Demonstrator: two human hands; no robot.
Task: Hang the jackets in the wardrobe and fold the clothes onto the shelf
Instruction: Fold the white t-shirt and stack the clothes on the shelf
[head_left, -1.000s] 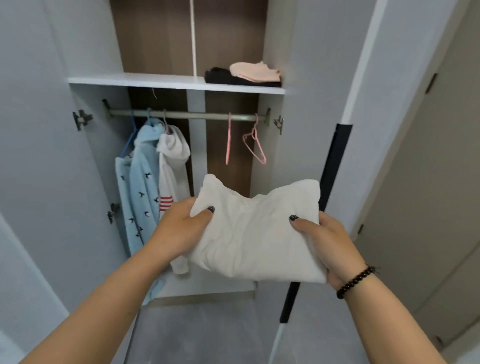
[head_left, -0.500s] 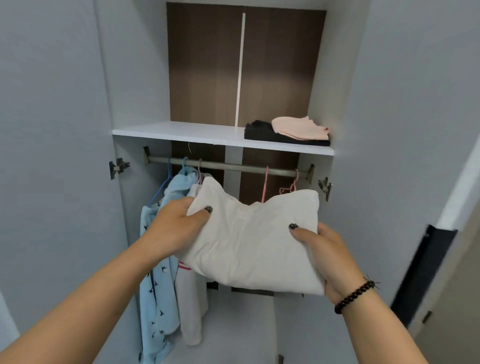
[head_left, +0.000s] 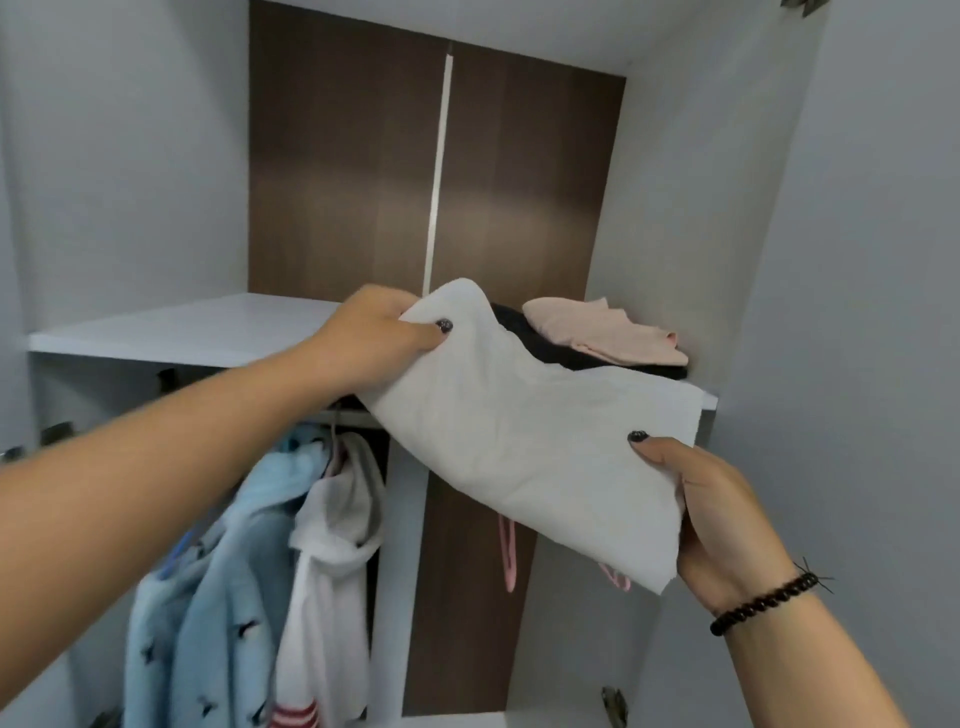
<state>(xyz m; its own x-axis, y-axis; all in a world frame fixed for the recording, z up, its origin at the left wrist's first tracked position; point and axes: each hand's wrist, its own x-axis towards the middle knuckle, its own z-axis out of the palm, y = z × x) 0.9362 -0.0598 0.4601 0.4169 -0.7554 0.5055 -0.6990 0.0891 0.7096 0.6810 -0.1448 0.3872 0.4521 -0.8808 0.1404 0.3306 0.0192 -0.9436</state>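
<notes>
A folded white garment (head_left: 524, 441) is held up at the front edge of the white shelf (head_left: 171, 327). My left hand (head_left: 379, 338) grips its upper left corner, over the shelf. My right hand (head_left: 727, 514) holds its lower right edge, thumb on top, below shelf level. On the shelf's right side lies a folded black garment (head_left: 550, 348) with a folded pink garment (head_left: 602, 332) on top. Below the shelf hang a light blue jacket (head_left: 218, 597) and a white hooded jacket (head_left: 332, 571).
The wardrobe's brown back panel (head_left: 363, 182) rises behind the shelf. A pink hanger (head_left: 509, 556) hangs under the shelf, partly hidden by the white garment. Grey wardrobe walls (head_left: 727, 208) close in on both sides. A door hinge (head_left: 615, 706) shows at lower right.
Both hands have lifted the folded white garment from chest height up to the shelf. Its left corner now reaches over the shelf. The view has tilted up and come closer.
</notes>
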